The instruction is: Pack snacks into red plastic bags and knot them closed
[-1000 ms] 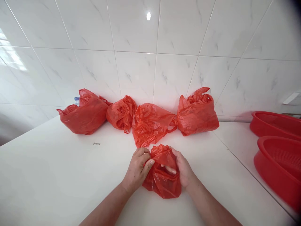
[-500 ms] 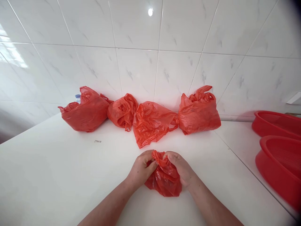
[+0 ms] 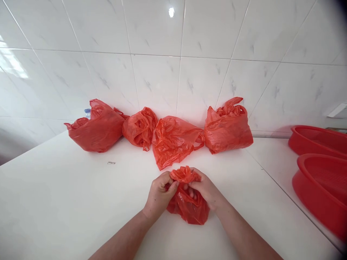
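Note:
A red plastic bag (image 3: 191, 211) rests on the white table in front of me, its thin film creased and its gathered top raised between my hands. On its left side, my left hand (image 3: 162, 191) pinches the edge of the top between thumb and fingers. From the right, my right hand (image 3: 202, 186) grips the same bunched top, thumb in front and some fingers showing through the film. What the bag contains cannot be made out.
Along the tiled wall stand a full red bag (image 3: 96, 130), a rounded red bag (image 3: 139, 128), a slack red bag (image 3: 175, 141) and a bulky red bag (image 3: 227, 128). A blue-capped bottle (image 3: 87, 112) peeks out behind. Two red basins (image 3: 295, 184) sit at right.
The bag's top has been drawn up and spread wider between my hands. My right-hand fingers have shifted, with the thumb now pressing the front of the film.

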Tool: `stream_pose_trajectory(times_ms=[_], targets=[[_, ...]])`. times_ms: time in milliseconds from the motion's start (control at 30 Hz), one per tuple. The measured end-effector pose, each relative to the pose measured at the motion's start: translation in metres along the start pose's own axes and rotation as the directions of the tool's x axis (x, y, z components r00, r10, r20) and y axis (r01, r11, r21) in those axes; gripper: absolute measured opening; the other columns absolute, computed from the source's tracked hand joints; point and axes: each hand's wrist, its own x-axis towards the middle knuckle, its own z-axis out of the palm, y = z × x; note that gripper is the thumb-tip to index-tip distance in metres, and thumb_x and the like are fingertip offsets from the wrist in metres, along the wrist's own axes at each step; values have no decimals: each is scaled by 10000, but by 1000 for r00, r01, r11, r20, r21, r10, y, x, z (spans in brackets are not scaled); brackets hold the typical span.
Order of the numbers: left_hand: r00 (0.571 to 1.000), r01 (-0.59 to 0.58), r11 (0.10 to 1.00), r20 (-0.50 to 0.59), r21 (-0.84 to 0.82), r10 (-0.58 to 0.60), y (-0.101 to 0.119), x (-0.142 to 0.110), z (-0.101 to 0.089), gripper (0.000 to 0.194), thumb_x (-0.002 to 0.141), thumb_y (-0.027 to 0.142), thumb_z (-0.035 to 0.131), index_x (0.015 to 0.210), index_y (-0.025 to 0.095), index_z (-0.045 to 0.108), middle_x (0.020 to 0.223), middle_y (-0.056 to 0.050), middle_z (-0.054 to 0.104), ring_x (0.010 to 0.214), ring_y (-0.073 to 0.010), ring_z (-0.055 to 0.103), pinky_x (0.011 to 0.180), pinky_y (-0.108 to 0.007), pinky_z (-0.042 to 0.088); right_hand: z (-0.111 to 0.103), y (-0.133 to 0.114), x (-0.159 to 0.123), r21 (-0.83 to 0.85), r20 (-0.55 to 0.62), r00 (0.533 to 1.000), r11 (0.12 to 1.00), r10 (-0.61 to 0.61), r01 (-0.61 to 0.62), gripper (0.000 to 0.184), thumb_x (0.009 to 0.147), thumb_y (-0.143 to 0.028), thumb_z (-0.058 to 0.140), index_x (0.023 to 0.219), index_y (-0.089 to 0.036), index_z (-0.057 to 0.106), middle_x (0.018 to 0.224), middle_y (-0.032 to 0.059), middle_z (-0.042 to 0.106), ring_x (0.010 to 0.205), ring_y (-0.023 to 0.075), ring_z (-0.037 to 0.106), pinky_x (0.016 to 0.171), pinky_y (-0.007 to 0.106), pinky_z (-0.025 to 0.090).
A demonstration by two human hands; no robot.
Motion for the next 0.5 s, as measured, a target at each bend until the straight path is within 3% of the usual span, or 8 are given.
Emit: stream_pose_trajectory(times_ms=[133,233,300,367,500], targets=[[950,-310,927,96,210,296,0,-2,-1,230,834,111,439,613,170,466,750,-20,566,624,-87,521,558,-197,434,-8,3,2,311,146,989,949,0,-45,181,774,-239,558,947,-198,591,597,-37,499,468,71,372,509,220,339],[869,-494,795,187,352,458,-3,-2,-2,246,839,77,402,640,174,508,742,-27,571,645,-100,535,577,-210,448,-10,1,-1,406,196,980,913,-34,-49,327,823,-431,532,1068,-217,560,735,7,565,579,110,474,603,267,413],[821,-568,705,244,424,515,-4,-2,-3,248,835,63,398,651,176,519,728,-29,571,664,-115,542,603,-231,460,-10,-2,-5,339,202,979,940,-39,-32,439,781,-451,615,1152,-239,514,807,17,589,675,137,530,684,301,440],[798,-597,638,275,486,537,-4,-1,-4,241,821,46,403,653,175,517,716,-28,571,667,-127,535,619,-253,464,-10,-4,-7,204,206,978,979,-17,-26,571,704,-334,723,1210,-266,468,818,3,597,723,146,553,734,319,448],[807,-569,603,239,559,540,-4,0,-6,228,800,31,420,636,173,490,729,-28,580,651,-128,501,620,-266,455,-8,-6,-9,-115,84,996,993,-15,24,612,696,-206,686,1250,-299,443,810,-21,585,696,141,551,706,319,466]])
